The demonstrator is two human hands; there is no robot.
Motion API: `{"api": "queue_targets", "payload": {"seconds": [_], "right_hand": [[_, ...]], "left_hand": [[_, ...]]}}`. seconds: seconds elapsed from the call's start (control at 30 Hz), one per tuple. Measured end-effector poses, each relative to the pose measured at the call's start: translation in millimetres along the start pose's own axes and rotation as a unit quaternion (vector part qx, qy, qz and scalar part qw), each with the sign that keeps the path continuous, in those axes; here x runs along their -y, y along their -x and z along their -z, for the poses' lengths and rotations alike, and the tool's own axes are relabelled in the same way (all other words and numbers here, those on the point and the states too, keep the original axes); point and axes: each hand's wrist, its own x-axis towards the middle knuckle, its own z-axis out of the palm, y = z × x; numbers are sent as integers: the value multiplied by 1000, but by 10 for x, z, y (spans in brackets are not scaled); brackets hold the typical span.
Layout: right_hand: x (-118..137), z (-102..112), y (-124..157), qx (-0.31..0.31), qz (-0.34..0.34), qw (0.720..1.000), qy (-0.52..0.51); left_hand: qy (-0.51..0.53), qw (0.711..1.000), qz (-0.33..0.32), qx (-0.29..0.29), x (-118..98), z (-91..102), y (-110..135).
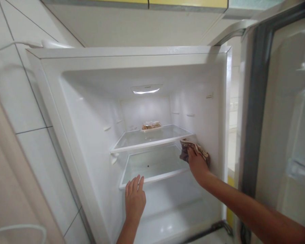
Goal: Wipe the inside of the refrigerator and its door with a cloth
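Inside an open white refrigerator (132, 52), my right hand (198, 166) grips a crumpled brown patterned cloth (185, 151). The cloth is at the right inner wall (205, 115), by the right ends of two glass shelves. Part of it is hidden behind my fingers. My left hand (135, 196) is at the front left edge of the lower shelf (155, 161), fingers stretched out and holding nothing; whether they touch the edge I cannot tell. Above it sits the upper shelf (152, 137), with a clear package of brownish food (151, 126) at its back.
The refrigerator door (277, 118) stands wide open on the right. A lit lamp (146, 89) is set in the ceiling of the compartment. Tiled wall (27, 159) runs along the left, and yellow-edged cabinets (188, 3) hang above. A small dark spot (148, 166) shows on the lower shelf.
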Motion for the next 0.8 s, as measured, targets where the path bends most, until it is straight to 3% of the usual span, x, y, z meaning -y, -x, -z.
{"api": "queue_targets", "payload": {"seconds": [0.17,0.27,0.4,0.63,0.8], "right_hand": [[-151,298,425,54,99,991,68],[-149,349,411,53,103,990,83],[7,207,19,46,54,996,55],[243,-281,-958,25,16,999,19],[287,-672,-1241,2,9,999,-37]], "left_hand": [[-2,1000,3,-4,-24,11,-13],[-3,1000,8,-16,-35,7,-18],[-7,1000,0,-27,-6,-47,-2],[-38,998,-28,-48,74,-185,42],[-32,998,-26,-56,68,-230,68]]}}
